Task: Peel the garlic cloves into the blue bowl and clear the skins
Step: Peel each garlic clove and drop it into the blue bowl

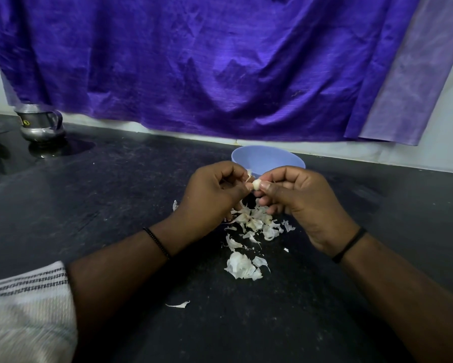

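A small pale garlic clove (256, 184) is held above the black counter, just in front of the blue bowl (268, 159). My right hand (301, 203) pinches the clove between thumb and fingertips. My left hand (214, 192) has curled fingers at the clove's left side and pinches a strip of skin (249, 175) that stands off it. Below both hands lies a heap of white garlic skins (254, 222). The inside of the bowl is mostly hidden behind my hands.
More skin flakes lie nearer to me, in a clump (242, 265) and as a single piece (178, 305). A steel jug (41, 125) stands at the far left. A purple cloth (220, 64) hangs over the back wall. The black counter (115, 195) spreads on both sides.
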A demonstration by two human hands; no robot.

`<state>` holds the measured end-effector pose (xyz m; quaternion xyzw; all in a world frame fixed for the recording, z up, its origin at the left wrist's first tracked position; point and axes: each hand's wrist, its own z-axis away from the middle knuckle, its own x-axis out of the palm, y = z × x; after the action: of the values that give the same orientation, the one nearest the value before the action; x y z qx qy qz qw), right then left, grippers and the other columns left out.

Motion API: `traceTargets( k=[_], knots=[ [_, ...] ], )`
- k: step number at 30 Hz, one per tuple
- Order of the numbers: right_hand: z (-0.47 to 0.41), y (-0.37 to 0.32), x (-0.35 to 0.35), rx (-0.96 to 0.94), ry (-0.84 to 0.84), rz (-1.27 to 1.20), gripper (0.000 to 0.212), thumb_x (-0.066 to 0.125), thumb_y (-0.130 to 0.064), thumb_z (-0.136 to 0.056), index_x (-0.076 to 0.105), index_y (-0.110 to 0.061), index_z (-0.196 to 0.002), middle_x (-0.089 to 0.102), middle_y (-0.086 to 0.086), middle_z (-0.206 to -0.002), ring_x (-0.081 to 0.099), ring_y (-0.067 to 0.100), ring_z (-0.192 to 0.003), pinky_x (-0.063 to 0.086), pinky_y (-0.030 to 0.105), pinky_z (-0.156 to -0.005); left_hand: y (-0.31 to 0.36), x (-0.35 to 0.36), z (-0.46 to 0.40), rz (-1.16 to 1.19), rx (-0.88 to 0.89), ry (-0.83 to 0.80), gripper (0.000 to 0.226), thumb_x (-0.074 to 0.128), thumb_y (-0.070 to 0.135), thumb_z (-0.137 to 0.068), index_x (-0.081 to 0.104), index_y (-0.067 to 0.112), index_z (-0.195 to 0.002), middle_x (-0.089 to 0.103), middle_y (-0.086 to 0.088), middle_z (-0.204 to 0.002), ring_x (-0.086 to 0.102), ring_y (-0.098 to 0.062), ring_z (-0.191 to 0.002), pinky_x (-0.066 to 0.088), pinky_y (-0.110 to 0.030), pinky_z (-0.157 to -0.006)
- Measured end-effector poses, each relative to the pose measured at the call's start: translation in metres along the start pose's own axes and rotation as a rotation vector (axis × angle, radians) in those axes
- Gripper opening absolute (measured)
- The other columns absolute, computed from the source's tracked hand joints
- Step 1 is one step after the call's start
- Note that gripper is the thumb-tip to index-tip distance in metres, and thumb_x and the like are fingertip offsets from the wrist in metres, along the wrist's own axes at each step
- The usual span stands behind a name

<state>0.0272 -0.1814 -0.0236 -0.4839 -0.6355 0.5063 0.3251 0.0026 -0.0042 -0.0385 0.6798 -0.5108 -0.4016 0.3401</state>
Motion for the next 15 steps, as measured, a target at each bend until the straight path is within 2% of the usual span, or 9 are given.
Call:
traceTargets(
  k=[4, 8, 13, 15],
  knots=[
    [0.0005, 0.0001, 0.0003, -0.058, -0.001, 0.036, 0.01, 0.074, -0.003, -0.084, 0.072, -0.002, -0.094, 0.074, 0.016, -0.082, 0.064, 0.017, -0.069, 0.054, 0.022, -0.059, 0.0015, -0.0005, -0.0007, -0.058, 0.043, 0.024, 0.005, 0.071, 0.003, -0.088, 0.07, 0.007, -0.091, 0.069, -0.007, -0.073, 0.066, -0.019, -0.055, 0.056, -0.044, -0.048],
    [0.0015, 0.0, 0.0016, -0.074, -0.014, 0.045, 0.016, 0.077, -0.003, -0.079, 0.071, -0.002, -0.094, 0.074, 0.006, -0.082, 0.063, 0.017, -0.07, 0.055, 0.022, -0.06, 0.0026, 0.0006, -0.0008, 0.046, -0.022, 0.012, 0.004, 0.069, -0.001, -0.088, 0.069, 0.003, -0.086, 0.068, -0.017, -0.072, 0.065, -0.022, -0.054, 0.053, -0.035, -0.047],
    [0.0016, -0.0009, 0.0006, -0.047, 0.009, 0.043, 0.021, 0.079, -0.002, -0.076, 0.068, -0.003, -0.094, 0.073, 0.019, -0.081, 0.065, 0.027, -0.068, 0.057, 0.031, -0.063, 0.0092, 0.0004, 0.0013, 0.242, -0.123, -0.064, 0.004, 0.066, -0.003, -0.089, 0.07, -0.005, -0.09, 0.07, -0.019, -0.073, 0.064, -0.021, -0.054, 0.05, -0.029, -0.046],
    [0.0012, -0.0011, -0.0008, -0.066, 0.035, 0.075, 0.022, 0.081, -0.002, -0.073, 0.069, -0.003, -0.092, 0.072, 0.017, -0.077, 0.065, 0.026, -0.066, 0.057, 0.034, -0.063, 0.0105, 0.0004, 0.0017, 0.266, -0.143, -0.097, 0.005, 0.065, -0.003, -0.09, 0.07, -0.005, -0.091, 0.07, -0.015, -0.072, 0.065, -0.02, -0.055, 0.051, -0.028, -0.046]
  ],
)
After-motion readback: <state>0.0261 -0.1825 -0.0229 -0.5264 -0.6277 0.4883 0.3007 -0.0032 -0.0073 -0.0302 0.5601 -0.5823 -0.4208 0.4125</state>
